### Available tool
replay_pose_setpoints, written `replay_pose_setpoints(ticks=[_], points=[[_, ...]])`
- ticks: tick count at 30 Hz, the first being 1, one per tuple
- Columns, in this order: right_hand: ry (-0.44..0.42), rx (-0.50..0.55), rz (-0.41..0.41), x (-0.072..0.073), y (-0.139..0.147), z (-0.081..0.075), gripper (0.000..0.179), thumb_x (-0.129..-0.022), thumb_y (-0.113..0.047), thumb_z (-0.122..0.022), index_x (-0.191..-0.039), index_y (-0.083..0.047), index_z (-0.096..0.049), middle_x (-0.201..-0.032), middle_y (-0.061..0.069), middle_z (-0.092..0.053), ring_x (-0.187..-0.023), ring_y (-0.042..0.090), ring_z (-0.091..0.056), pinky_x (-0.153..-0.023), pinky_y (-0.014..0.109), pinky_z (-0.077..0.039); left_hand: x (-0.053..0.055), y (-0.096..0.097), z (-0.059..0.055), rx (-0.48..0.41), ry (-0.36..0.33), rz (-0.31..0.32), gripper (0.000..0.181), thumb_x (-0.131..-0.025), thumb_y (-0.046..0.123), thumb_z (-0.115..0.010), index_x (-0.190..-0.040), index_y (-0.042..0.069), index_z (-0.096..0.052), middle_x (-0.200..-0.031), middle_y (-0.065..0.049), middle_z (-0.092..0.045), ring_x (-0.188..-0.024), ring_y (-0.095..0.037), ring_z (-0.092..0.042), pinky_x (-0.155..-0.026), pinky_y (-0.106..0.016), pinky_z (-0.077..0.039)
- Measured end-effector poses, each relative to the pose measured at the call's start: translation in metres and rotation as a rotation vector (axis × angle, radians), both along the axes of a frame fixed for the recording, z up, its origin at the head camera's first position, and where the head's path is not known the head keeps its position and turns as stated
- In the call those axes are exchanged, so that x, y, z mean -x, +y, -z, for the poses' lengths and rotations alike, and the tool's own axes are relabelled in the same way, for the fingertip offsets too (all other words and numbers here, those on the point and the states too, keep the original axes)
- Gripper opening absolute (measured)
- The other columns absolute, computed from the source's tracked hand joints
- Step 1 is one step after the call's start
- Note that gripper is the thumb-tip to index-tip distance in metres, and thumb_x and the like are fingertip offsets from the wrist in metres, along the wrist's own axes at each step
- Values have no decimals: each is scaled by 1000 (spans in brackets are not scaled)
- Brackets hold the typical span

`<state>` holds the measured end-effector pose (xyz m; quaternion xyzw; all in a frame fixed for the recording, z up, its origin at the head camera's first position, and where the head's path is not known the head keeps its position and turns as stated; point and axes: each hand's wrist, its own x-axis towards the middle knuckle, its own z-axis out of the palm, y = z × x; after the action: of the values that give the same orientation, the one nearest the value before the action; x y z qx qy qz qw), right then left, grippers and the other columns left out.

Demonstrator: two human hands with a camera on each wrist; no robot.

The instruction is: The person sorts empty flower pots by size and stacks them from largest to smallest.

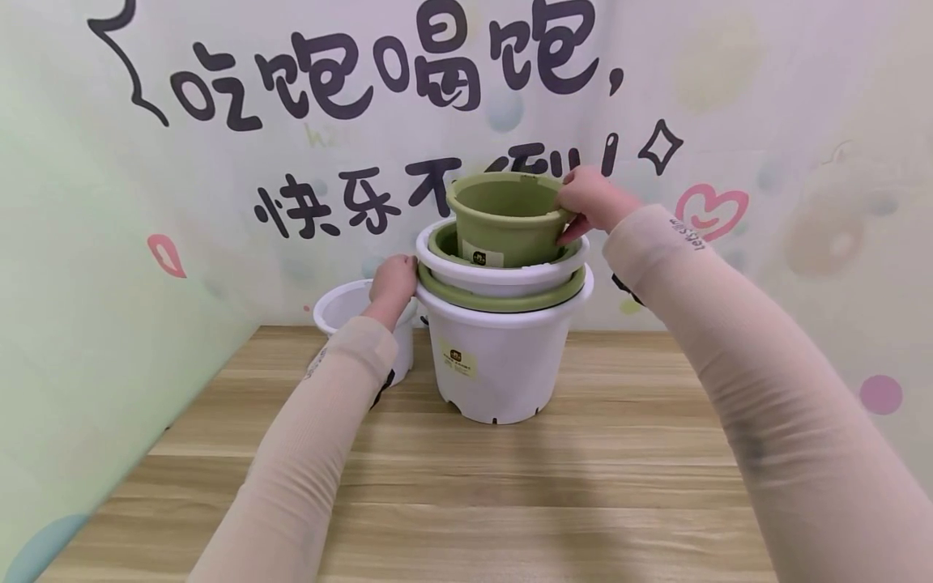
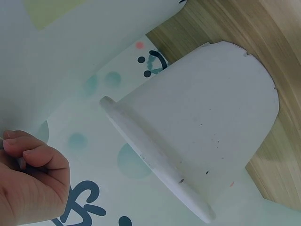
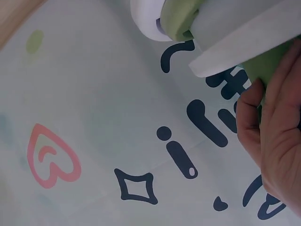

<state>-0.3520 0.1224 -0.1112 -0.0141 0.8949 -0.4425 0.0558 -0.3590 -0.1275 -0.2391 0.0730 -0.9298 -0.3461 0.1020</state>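
Several flower pots stand nested in a stack on the table. At the bottom is a large white flower pot point(image 1: 503, 356) with a label. A green pot rim point(image 1: 503, 301), a smaller white pot point(image 1: 503, 279) and another green rim point(image 1: 441, 240) show above it. Topmost is a small green flower pot point(image 1: 510, 239), sitting partly inside the stack. My right hand point(image 1: 592, 198) pinches its right rim, thumb outside. My left hand point(image 1: 394, 282) grips the stack's left edge at the large white pot's rim, fingers curled in the left wrist view.
A separate white pot point(image 2: 202, 113) stands on the table left of the stack, partly behind my left hand and sleeve. The wooden table point(image 1: 466, 502) ends at a printed wall point(image 1: 729, 65) close behind the pots.
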Motion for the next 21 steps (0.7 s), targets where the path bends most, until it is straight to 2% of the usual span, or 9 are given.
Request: replay_pose_setpoints(ticks=[5,13,18,21], points=[[15,-22,6,3,1,8,42,-86,4,-42,-126,6,-30,-92,14,-41,-47,19,-60,-58,30,-55,1,0,0,-3,-3,-1,44,-100,32,-23,-98,4,-57,-86,-10,-59,-75,-21,-55,-65,-31,-43],[53,-38,22,9,-1,21,32,-82,4,-41,-114,7,-36,-98,16,-41,-43,16,-57,-53,28,-54,1,0,0,-8,-4,-2,44,-100,32,-23,-98,5,-57,-85,-10,-59,-74,-21,-55,-63,-29,-42],[79,-93,33,14,-3,26,15,-80,4,-43,-95,4,-42,-94,16,-43,-40,15,-55,-50,26,-53,0,0,0,-19,-15,3,44,-100,33,-23,-99,4,-57,-85,-9,-59,-74,-20,-54,-63,-29,-42],[105,-179,40,17,-4,28,7,-78,4,-45,-84,1,-43,-87,14,-44,-39,12,-53,-46,24,-51,-1,0,0,-19,-18,2,44,-100,33,-22,-98,5,-57,-83,-9,-58,-73,-20,-54,-63,-29,-41]])
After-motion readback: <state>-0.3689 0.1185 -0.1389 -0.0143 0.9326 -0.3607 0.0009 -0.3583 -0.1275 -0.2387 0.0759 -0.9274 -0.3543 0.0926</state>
